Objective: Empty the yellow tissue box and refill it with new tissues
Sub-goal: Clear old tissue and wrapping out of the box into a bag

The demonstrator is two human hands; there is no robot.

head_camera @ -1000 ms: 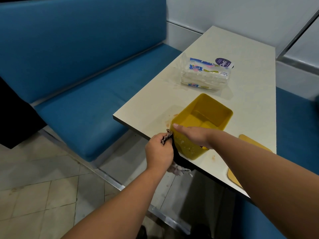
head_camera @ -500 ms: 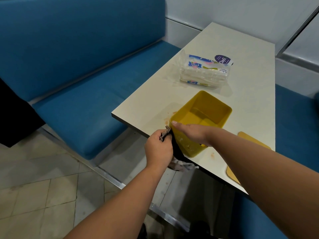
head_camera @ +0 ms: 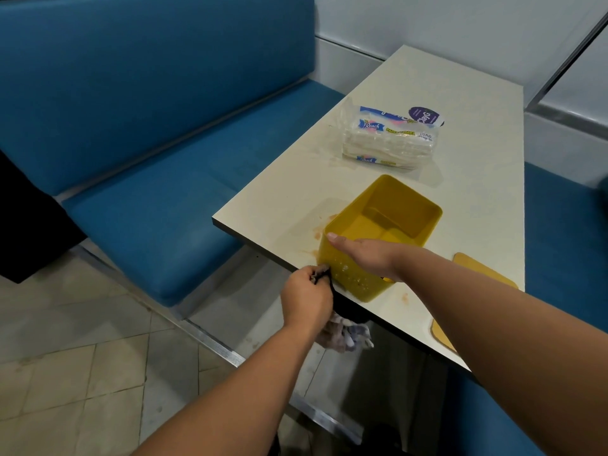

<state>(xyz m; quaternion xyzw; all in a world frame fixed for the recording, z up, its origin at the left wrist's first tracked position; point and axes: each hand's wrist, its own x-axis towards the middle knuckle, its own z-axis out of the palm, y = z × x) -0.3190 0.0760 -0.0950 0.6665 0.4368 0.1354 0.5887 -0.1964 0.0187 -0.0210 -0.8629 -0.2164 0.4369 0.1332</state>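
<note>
Yellow tissue box (head_camera: 391, 222) open-topped, nothing inside, sitting at near corner of pale bench (head_camera: 477, 153), orange stains beside it. Right hand (head_camera: 365, 255) laid over box's near rim, fingers (head_camera: 339, 240) straight; left hand (head_camera: 306, 297) at bench edge, curled tight around dark cloth (head_camera: 345, 334) hanging below. Wrapped paper towel pack (head_camera: 391, 139) farther back on bench, well apart from box; flat yellow lid (head_camera: 483, 274) right of box.

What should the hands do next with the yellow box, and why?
Probably wipe the box's near wall. The left hand grips a cloth at the table edge beside the yellow box, which is empty with droplets on it, while the right hand rests on its rim.
</note>
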